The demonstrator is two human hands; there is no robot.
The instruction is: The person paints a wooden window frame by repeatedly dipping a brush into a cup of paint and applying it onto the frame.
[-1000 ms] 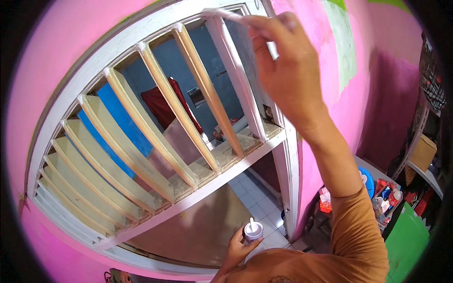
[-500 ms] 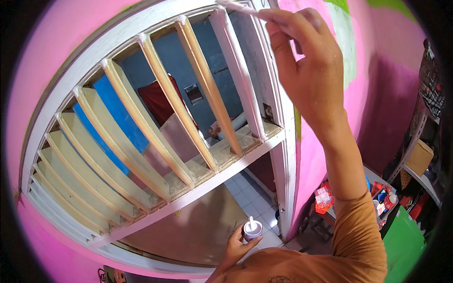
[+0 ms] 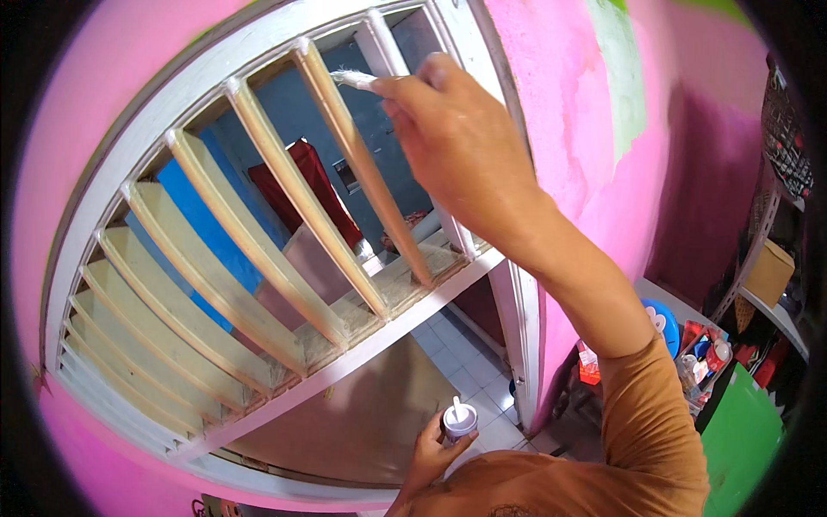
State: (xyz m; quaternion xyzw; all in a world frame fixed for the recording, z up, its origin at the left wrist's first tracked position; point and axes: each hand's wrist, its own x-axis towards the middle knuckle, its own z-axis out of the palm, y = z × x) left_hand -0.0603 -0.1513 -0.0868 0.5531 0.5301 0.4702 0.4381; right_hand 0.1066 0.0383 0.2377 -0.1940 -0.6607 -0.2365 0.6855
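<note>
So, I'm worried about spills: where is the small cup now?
In the head view, the small cup is at lower centre, held in the left hand, with a white stick in it.

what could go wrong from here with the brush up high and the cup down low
The open cup, with a white stick in it, might tip in the left hand and spill toward the tiled floor. The splayed bristles of the brush might leave uneven streaks on the tan slat beside them. The right hand, close to the white slat, might smear it if its coating is wet, which I can't tell.
</note>
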